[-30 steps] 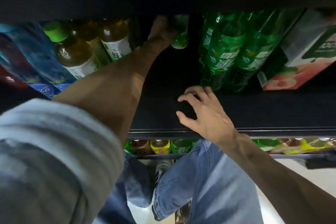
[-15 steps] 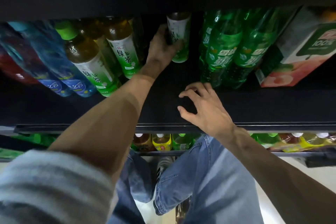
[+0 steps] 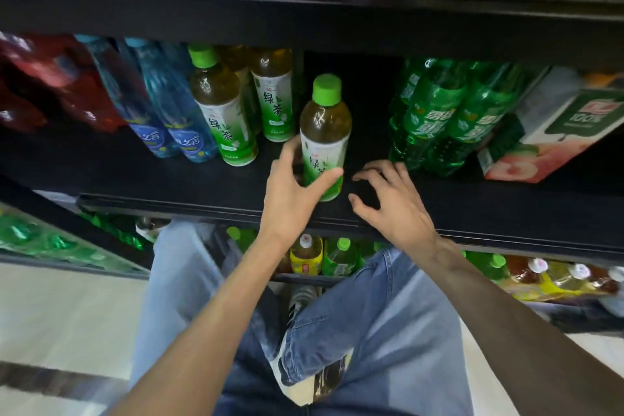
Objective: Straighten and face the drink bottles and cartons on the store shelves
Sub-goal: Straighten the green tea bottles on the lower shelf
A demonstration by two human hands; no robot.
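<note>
Head view shows the left hand [image 3: 290, 189] clamped round one green-tea bottle [image 3: 323, 138] at the shelf [image 3: 169, 176] front, three more beyond its fingers, right hand [image 3: 391, 203] loosely spread just beside.

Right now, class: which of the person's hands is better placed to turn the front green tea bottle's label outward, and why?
Left. The left hand already grips the green tea bottle near the shelf edge, thumb across its label. The right hand rests beside it on the shelf, fingers spread, holding nothing.
</note>
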